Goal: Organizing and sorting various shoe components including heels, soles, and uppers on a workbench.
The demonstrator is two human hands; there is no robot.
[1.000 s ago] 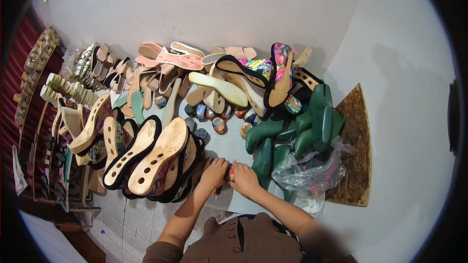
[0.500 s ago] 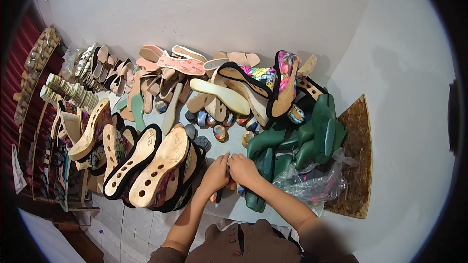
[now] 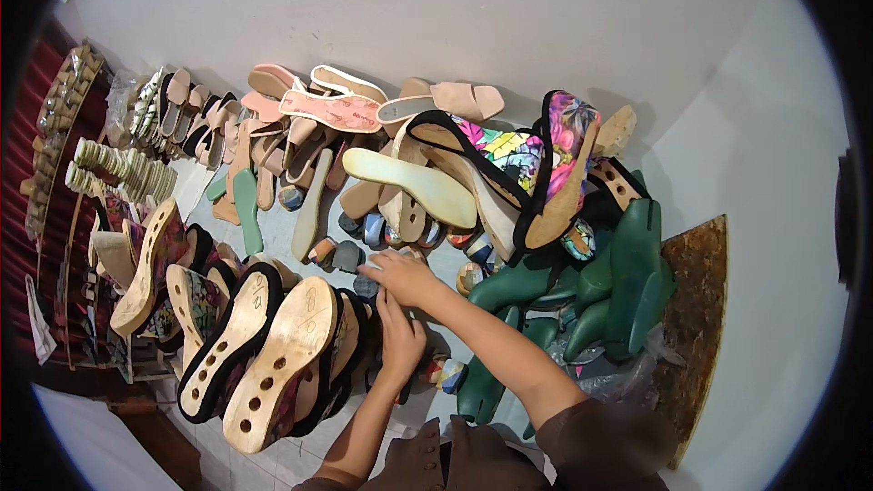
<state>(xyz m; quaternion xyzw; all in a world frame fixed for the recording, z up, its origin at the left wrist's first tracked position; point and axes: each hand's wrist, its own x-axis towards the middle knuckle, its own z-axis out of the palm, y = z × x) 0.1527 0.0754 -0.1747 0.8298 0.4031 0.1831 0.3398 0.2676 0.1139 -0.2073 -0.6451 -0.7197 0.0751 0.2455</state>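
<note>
My right hand (image 3: 407, 278) reaches left across the table, fingers stretched out. Its fingertips are at a small dark grey heel block (image 3: 365, 286), beside another grey block (image 3: 347, 256). Just below, my left hand (image 3: 401, 345) points upward with its fingers extended, tips close under the right hand. Whether a small thing lies between the hands is hidden. To the left of my hands stands a row of wooden wedge soles (image 3: 280, 364) with holes in their sides and black-edged straps. A multicoloured patterned heel (image 3: 449, 375) lies right of my left wrist.
Green shoe lasts (image 3: 629, 282) pile up at the right, by clear plastic wrap (image 3: 627, 380) and a rough brown board (image 3: 696, 336). Floral wedge sandals (image 3: 496, 159), a pale sole (image 3: 409, 184) and pink sandals (image 3: 332, 113) crowd the back. Stacked pale soles (image 3: 123, 168) stand left.
My hands, earlier together near the table's front, have shifted. The right hand has moved up and left to the grey blocks. The view has shifted slightly too.
</note>
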